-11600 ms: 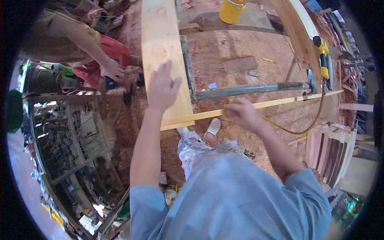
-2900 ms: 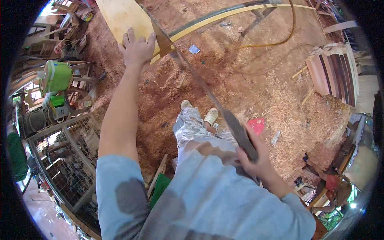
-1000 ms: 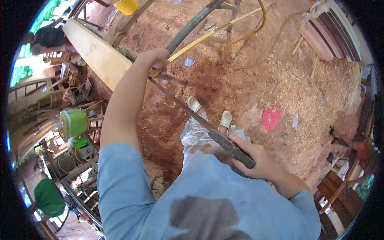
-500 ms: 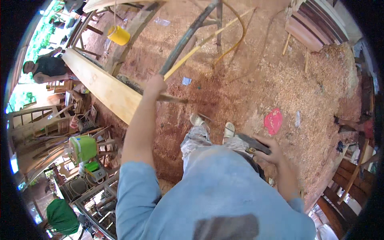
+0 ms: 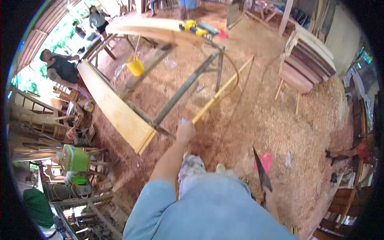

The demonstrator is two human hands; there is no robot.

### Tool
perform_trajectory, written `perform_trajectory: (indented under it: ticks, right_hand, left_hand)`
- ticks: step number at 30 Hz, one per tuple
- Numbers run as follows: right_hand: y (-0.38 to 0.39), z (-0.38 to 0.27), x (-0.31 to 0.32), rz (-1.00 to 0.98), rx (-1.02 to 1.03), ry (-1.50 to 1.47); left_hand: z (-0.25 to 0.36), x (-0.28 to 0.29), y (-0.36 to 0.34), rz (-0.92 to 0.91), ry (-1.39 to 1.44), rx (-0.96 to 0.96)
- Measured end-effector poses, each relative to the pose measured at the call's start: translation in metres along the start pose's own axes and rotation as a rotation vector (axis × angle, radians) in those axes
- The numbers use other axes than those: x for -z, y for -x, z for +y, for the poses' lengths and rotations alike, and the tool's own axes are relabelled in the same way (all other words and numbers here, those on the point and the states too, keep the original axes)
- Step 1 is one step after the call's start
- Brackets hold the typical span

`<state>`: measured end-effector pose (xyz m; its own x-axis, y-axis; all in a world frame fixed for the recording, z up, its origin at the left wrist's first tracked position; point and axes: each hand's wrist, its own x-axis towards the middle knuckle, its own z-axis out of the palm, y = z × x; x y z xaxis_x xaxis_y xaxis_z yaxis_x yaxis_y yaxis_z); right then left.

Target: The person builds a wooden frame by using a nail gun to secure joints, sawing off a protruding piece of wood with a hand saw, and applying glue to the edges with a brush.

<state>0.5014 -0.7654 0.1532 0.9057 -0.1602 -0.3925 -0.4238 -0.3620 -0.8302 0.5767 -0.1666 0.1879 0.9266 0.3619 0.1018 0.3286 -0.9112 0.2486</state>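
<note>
My left hand [image 5: 185, 130] is closed on the lower end of a long, thin yellow wooden strip [image 5: 219, 91], which slants up to the right. My right hand [image 5: 269, 195], low at the right and partly hidden by my body, grips a hand saw [image 5: 261, 167] with its dark blade pointing forward. Left of my left hand, a wide pale board [image 5: 106, 100] rests on a rough timber frame [image 5: 176, 100]; a narrower piece lies along its near end.
A co-worker in a dark top [image 5: 60, 70] stands at the board's far end; other people [image 5: 99, 22] are behind. A yellow bucket [image 5: 135, 65], another board with yellow tools [image 5: 152, 28], a looping hose [image 5: 236, 76], stacked planks [image 5: 304, 64] and a red piece [image 5: 264, 160] surround me.
The saw has left the board's end and swung down to my right. My left hand has come off the board onto the strip and moved rightward. My view has tilted up, showing more workshop.
</note>
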Motion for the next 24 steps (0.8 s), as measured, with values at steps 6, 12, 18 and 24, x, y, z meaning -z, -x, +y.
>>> perform_trajectory:
  ticks: [6,12,18,24]
  right_hand:
    - [0.039,0.020,0.051,-0.037,-0.462,0.004]
    - [0.033,0.105,0.084,-0.012,-0.409,-0.028]
    - [0.002,0.052,0.094,0.020,-0.565,0.177]
    - [-0.034,-0.024,0.072,-0.005,-0.493,0.213]
  left_hand:
    - [-0.006,0.009,0.075,-0.027,0.184,0.114]
    - [-0.028,0.017,0.176,-0.129,0.138,0.223]
    - [-0.038,0.027,0.215,0.117,0.153,0.227]
    - [-0.073,0.040,0.238,0.386,0.155,0.296]
